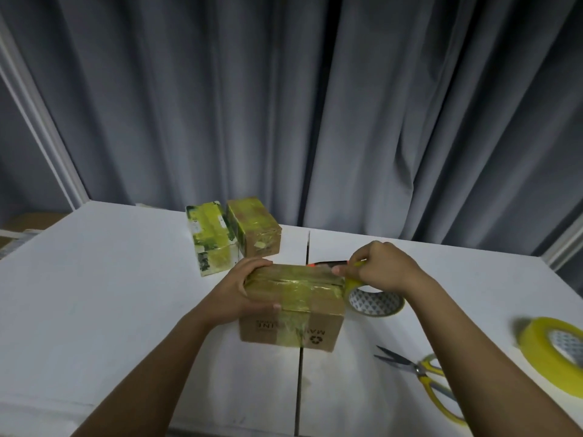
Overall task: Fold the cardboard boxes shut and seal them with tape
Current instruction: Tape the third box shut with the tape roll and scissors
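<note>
- We see a brown cardboard box [291,305] at the middle of the white bench [110,310], its flaps folded shut and yellowish tape [299,287] running along the top seam and down the near side.
- Our left hand [244,287] grips the box's left end, fingers [258,264] curled over the far top edge and the thumb along the near top edge.
- Our right hand [383,268] is at the box's far right corner, its fingers pinching a strip of yellow tape just above the box top.
- A tape roll [377,302] lies flat on the bench just right of the box, partly under our right hand; the pinched strip seems to lead down to it.
- A second, thicker yellow tape roll [555,353] sits at the right edge, well apart from the box.
- Yellow-handled scissors [422,373] lie on the bench near right, blades open and pointing left towards the box.
- Two smaller taped boxes stand side by side at the far side of the bench: a greenish printed box [211,238] on the left, a brown taped box [255,228] touching it on the right.
- A dark object with an orange tip [328,264] shows behind the box; we cannot tell what it is.
- Grey curtains [284,105] hang behind the bench.
</note>
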Demonstrator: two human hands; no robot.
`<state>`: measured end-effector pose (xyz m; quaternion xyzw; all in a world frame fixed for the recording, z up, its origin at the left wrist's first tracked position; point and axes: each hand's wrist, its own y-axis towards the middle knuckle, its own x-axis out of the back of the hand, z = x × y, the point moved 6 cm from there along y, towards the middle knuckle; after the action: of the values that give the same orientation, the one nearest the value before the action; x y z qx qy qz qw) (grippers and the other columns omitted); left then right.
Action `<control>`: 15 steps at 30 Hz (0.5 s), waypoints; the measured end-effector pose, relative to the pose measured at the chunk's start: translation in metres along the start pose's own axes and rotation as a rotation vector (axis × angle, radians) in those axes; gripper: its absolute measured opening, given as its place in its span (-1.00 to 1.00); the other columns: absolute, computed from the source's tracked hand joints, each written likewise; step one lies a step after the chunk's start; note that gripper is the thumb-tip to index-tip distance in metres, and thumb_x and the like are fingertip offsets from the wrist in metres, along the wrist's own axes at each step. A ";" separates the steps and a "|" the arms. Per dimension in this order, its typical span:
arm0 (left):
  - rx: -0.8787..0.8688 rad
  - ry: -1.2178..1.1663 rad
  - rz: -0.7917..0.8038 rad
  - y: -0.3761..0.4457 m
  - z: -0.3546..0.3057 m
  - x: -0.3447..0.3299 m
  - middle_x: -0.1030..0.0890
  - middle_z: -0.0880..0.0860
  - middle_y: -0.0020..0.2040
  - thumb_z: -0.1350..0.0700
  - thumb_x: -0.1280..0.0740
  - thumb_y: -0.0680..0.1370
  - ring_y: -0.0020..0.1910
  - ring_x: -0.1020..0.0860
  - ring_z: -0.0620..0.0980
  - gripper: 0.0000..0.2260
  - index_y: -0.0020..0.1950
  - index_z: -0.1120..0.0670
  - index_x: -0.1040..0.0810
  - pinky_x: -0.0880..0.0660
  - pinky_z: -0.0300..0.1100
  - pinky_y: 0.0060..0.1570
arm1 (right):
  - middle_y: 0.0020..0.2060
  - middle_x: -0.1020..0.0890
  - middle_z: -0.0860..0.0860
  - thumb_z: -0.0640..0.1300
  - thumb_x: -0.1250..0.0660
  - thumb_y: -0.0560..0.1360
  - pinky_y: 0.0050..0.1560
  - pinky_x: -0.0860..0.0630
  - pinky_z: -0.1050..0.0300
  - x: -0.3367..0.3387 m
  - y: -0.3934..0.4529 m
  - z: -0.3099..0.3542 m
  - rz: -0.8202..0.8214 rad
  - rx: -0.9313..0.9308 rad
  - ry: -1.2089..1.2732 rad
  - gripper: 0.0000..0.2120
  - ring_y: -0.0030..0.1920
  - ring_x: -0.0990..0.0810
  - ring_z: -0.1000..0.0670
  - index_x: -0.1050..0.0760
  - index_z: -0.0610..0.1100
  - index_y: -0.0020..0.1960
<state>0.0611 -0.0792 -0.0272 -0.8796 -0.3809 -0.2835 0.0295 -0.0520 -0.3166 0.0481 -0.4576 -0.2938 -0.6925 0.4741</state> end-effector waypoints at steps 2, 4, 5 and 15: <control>0.007 0.005 0.003 0.000 0.000 -0.001 -0.32 -0.35 0.21 -0.23 -0.55 0.19 0.17 -0.33 -0.45 -0.31 0.26 -0.24 -0.39 -0.39 -0.48 0.02 | -0.30 -0.61 0.19 0.50 -0.30 0.22 -0.27 -0.45 0.16 -0.001 0.001 -0.002 0.003 0.006 -0.005 -0.54 -0.22 -0.54 0.14 -0.61 0.11 -0.33; 0.006 0.009 0.005 0.000 0.001 -0.001 -0.32 -0.38 0.20 -0.21 -0.57 0.20 0.17 -0.33 -0.45 -0.33 0.24 -0.26 -0.39 -0.39 -0.50 0.00 | -0.35 -0.62 0.14 0.48 -0.33 0.24 -0.24 -0.50 0.12 -0.007 0.003 -0.006 0.027 0.001 0.007 -0.53 -0.24 -0.56 0.11 -0.62 0.07 -0.35; 0.003 0.008 -0.003 0.000 0.002 -0.001 -0.32 -0.39 0.19 -0.20 -0.58 0.20 0.17 -0.33 -0.45 -0.34 0.23 -0.27 -0.39 -0.39 -0.52 -0.01 | -0.37 -0.62 0.12 0.47 -0.33 0.24 -0.23 -0.51 0.09 -0.010 0.004 -0.007 0.038 -0.001 0.011 -0.53 -0.25 -0.57 0.10 -0.63 0.06 -0.35; 0.022 0.073 0.049 0.001 -0.001 -0.002 -0.29 -0.31 0.26 -0.17 -0.57 0.23 0.23 -0.32 -0.35 -0.28 0.30 -0.25 -0.32 -0.40 -0.40 0.14 | -0.20 -0.63 0.12 0.38 -0.39 0.29 -0.01 -0.56 0.00 -0.044 0.015 -0.027 0.133 -0.069 0.063 -0.58 -0.13 -0.56 0.08 -0.67 0.02 -0.24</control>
<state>0.0603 -0.0812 -0.0276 -0.8772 -0.3611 -0.3106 0.0600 -0.0419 -0.3278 -0.0035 -0.4702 -0.2236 -0.6832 0.5120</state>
